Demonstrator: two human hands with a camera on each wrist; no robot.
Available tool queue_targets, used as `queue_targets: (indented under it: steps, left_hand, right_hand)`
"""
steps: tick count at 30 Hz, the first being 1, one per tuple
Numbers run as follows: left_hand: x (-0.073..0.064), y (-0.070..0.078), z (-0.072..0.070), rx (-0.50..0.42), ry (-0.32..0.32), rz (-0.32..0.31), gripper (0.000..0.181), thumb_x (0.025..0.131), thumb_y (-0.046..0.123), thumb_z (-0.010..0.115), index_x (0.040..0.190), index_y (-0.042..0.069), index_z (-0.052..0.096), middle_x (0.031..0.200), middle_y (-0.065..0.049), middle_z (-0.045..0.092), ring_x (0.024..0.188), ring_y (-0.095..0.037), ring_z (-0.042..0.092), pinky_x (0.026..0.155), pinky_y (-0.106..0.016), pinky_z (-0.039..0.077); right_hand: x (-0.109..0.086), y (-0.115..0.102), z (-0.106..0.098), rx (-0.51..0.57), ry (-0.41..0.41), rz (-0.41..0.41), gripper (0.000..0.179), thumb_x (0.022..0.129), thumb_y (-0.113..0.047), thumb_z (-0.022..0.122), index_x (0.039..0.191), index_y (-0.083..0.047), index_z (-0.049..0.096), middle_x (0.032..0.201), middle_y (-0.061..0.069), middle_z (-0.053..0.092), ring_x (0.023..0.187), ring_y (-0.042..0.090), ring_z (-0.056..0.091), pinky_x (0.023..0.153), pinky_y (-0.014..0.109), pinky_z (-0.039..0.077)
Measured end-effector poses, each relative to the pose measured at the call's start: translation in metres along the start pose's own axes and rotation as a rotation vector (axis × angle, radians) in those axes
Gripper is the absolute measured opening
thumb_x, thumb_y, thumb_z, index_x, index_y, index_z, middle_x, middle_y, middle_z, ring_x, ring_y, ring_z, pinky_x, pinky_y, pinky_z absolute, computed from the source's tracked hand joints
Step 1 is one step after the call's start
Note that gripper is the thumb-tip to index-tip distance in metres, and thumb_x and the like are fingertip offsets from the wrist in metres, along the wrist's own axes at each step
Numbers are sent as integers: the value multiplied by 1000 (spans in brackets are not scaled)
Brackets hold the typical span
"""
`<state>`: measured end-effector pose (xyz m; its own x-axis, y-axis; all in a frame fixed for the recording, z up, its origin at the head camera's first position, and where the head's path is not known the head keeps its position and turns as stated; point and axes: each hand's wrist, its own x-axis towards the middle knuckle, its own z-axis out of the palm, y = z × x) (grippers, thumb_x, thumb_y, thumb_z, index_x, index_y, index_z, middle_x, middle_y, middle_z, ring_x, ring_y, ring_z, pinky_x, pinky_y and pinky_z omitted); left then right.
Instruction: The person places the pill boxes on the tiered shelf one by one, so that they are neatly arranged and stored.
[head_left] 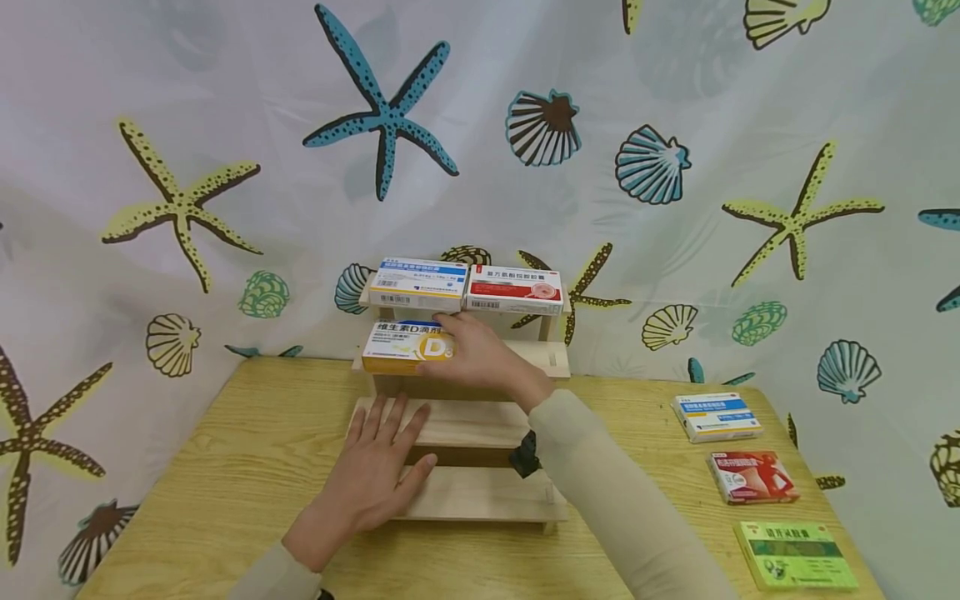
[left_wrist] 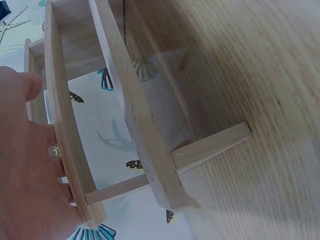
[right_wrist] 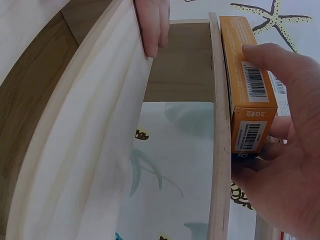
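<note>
My right hand (head_left: 480, 352) grips the right end of an orange and white vitamin D box (head_left: 397, 348) on the left of the second-highest tier of a wooden step rack (head_left: 480, 493). In the right wrist view, the thumb lies on the orange side of the box (right_wrist: 247, 65), and the other fingers curl behind it. My left hand (head_left: 375, 467) rests flat with spread fingers on a lower tier, toward its left end. The left wrist view shows that hand (left_wrist: 35, 165) along the edge of a rack board (left_wrist: 65, 110).
A blue and white medicine box (head_left: 418, 285) and a red and white one (head_left: 514, 289) stand on the top tier. At the table's right lie another blue and white box (head_left: 717, 416), a red box (head_left: 753, 477) and a green box (head_left: 797, 556). Behind hangs a patterned curtain (head_left: 465, 200).
</note>
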<state>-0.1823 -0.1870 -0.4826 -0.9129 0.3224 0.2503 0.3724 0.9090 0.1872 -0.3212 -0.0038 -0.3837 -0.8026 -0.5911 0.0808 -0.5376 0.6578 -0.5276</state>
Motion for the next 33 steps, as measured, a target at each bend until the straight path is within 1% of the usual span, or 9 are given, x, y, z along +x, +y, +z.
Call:
queue_targets:
  steps: [6,12,16,19,21,24,26,30,33]
  left_hand:
    - [0,0,-1,12,2,4,67,108,49,48,163,11,41,168,-27,34,157,-53,26,125,-72,21]
    - [0,1,0,5,8,2,67,108,49,48,163,11,41,168,-28,35,157,-54,27,125,-72,21]
    - [-1,0,1,-4,16,3,68,108,49,49,163,10,41,168,-28,34,156,-54,27,125,-72,20]
    - [-1,-1,2,-4,7,-3,69,108,50,48,163,10,40,168,-28,33,157,-54,25,126,-71,19]
    - [-1,-1,2,-1,0,-6,69,108,51,47,163,10,40,169,-27,32,158,-54,25,126,-71,19]
    - [-1,0,2,2,-7,-11,70,108,51,47,164,10,39,170,-27,31,158,-53,24,127,-70,18]
    - [0,0,1,3,-7,-12,70,108,51,47,164,10,39,170,-27,31,158,-53,24,127,-70,19]
    - [0,1,0,2,-1,-9,70,107,50,48,164,10,39,169,-27,32,157,-53,26,127,-70,20]
    - [0,1,-1,5,4,-3,70,107,50,48,163,9,39,168,-28,33,157,-53,27,126,-70,21]
  right_hand:
    - [-7,2,-2,34,31,-24,93,89,-51,80,162,-7,42,162,14,47,143,31,51,122,47,42]
    - [-17,12,-5,61,67,-45,92,91,-53,78,162,-8,41,162,13,46,147,31,46,124,49,40]
    - [-27,18,-9,68,92,-27,92,91,-54,78,163,-12,41,166,11,43,154,31,40,126,52,37]
    - [-35,21,-13,71,118,-13,86,92,-53,77,163,-17,43,167,8,44,156,30,39,126,53,36]
    - [-42,24,-17,79,152,-15,76,95,-48,75,160,-18,49,164,6,49,154,29,43,124,52,39]
    - [-53,28,-23,94,224,-18,60,98,-39,74,150,-14,60,153,8,60,145,29,54,118,51,46]
    - [-61,31,-27,122,269,-14,52,99,-34,73,144,-10,64,146,10,66,138,31,60,114,50,51]
    - [-80,42,-34,201,330,-11,46,98,-29,76,137,-7,68,135,13,71,129,32,66,109,49,55]
    - [-94,54,-38,241,361,-32,43,96,-26,78,134,-7,69,131,14,72,125,31,68,107,48,57]
